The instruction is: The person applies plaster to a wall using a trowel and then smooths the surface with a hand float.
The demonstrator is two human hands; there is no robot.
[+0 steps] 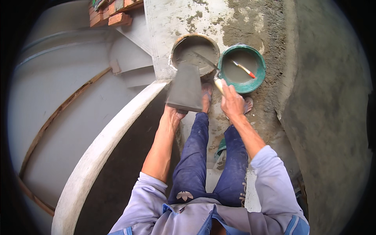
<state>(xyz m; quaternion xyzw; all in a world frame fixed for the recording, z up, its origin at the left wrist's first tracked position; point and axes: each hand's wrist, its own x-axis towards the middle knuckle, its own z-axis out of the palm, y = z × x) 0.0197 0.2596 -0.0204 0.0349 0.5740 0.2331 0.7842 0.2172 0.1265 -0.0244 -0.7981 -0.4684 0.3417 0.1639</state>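
Observation:
My left hand (174,111) is closed underneath a grey rectangular plastering float (185,88), holding it flat side up; most of the fingers are hidden below it. The float's far end overlaps the near rim of a round bucket (172,62) of wet grey mortar (187,53). In my right hand (232,101) is a trowel (218,83), gripped by its pale handle. Its thin blade reaches left over the mortar, close to the float. Just right of that bucket stands a green bucket (261,77) of greyish liquid, with a red-tipped brush (243,69) in it.
A curved white wall edge (103,139) runs along my left, with a drop beyond it. Orange bricks (119,18) are stacked at the far left. Rough grey plaster (329,117) covers the surface on my right. Another green container (221,147) shows between my legs.

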